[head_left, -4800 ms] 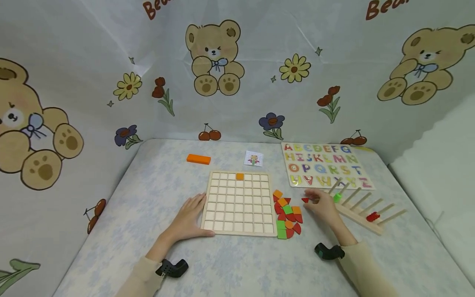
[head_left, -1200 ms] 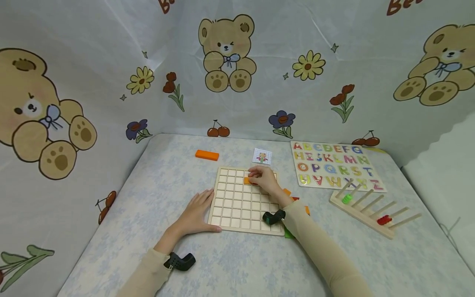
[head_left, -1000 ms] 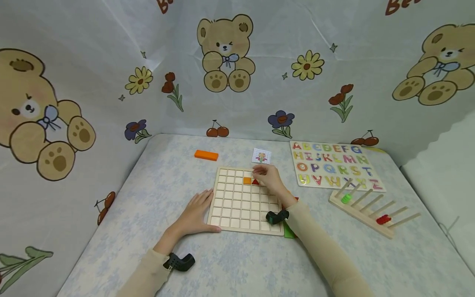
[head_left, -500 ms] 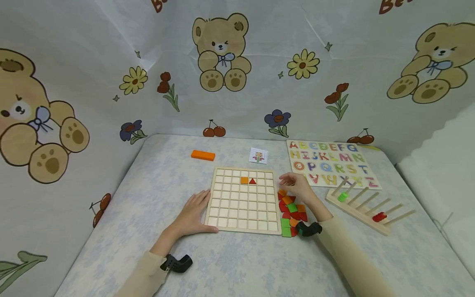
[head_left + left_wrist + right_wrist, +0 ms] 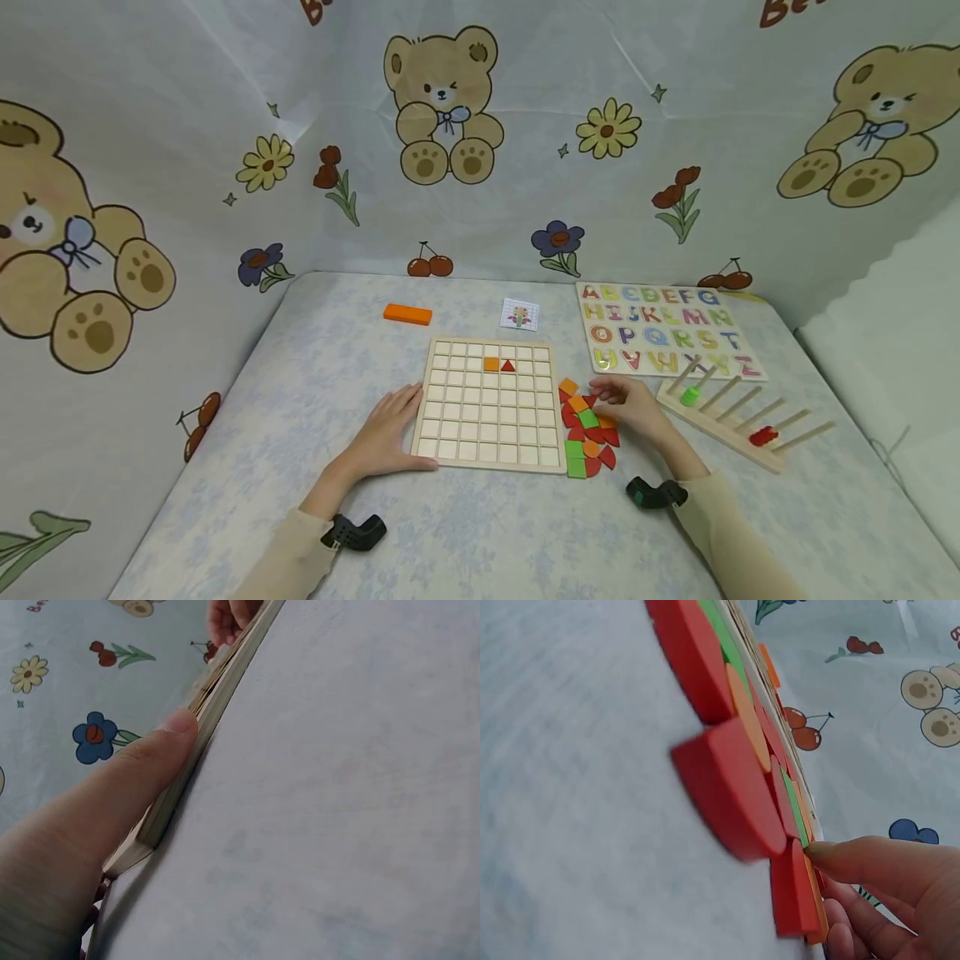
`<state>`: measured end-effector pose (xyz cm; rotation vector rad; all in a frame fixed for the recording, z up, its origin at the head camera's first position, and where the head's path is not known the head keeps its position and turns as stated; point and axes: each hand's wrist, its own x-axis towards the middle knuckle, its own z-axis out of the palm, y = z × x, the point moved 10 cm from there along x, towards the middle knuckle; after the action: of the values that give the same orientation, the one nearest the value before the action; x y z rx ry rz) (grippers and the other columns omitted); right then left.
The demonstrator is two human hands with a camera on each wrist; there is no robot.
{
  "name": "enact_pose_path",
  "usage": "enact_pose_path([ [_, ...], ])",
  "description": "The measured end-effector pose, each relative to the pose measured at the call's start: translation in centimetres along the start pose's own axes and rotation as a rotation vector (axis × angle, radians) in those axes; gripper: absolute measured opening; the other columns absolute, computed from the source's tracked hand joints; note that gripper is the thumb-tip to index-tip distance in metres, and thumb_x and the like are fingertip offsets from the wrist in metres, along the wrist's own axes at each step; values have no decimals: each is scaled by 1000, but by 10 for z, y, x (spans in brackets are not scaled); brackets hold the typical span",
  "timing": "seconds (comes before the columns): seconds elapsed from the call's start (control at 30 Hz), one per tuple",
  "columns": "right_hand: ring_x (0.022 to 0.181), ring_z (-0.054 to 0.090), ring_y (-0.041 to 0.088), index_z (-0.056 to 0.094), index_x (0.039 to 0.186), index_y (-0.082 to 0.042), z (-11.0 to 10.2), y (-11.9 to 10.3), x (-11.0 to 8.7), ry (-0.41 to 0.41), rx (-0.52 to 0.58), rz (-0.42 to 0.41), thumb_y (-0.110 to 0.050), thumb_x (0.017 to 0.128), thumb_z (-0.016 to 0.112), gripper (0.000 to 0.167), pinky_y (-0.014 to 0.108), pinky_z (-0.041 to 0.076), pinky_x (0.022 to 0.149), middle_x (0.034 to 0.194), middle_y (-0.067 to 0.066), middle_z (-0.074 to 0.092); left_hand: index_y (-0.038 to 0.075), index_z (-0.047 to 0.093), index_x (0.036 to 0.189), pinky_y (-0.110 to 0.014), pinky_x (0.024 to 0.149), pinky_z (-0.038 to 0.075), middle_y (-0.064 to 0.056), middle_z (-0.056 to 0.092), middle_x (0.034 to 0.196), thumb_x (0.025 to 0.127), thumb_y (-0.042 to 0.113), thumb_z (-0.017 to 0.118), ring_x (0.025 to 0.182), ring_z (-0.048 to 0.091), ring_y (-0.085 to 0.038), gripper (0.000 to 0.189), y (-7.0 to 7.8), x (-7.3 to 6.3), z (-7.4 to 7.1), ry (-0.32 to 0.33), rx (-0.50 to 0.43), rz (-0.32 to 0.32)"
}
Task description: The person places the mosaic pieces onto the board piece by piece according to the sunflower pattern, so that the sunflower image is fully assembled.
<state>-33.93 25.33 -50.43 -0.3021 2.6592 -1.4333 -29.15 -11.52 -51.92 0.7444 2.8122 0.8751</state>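
Note:
A wooden grid board lies on the table with an orange square and a red triangle side by side in its second row. My left hand rests at its near-left corner, fingers fairly straight along the left side. In the left wrist view the thumb presses the front edge. Right of the board lies a cluster of red, green and orange pieces, among them a green square. My right hand reaches into this cluster, its thumb touching pieces in the right wrist view, other fingers partly hidden.
A small pattern card and an orange block lie behind the board. At the back right is an alphabet board. In front of it stands a wooden peg rack with green and red beads.
My right hand has set the red triangle beside the orange square, drawn back from the board and come down to the loose pieces. The left hand stays at the board's corner.

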Motion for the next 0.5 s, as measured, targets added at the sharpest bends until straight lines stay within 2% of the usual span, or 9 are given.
enact_pose_path([
  [0.3,80,57,3,67,116,6,2,0,5,37,-19,-43,-5,85,77,34,16,50,70,100,20,70,5,17,159,-59,123,11,-14,16,167,71,66,78,154,14,-35,123,2,-2,-2,6,-11,12],
  [0.5,83,58,3,66,118,4,-4,-1,4,81,-51,-60,-4,86,76,35,15,51,73,103,20,70,4,18,159,-58,123,11,-13,16,167,71,67,78,154,14,-34,123,2,-1,-1,2,-12,13],
])
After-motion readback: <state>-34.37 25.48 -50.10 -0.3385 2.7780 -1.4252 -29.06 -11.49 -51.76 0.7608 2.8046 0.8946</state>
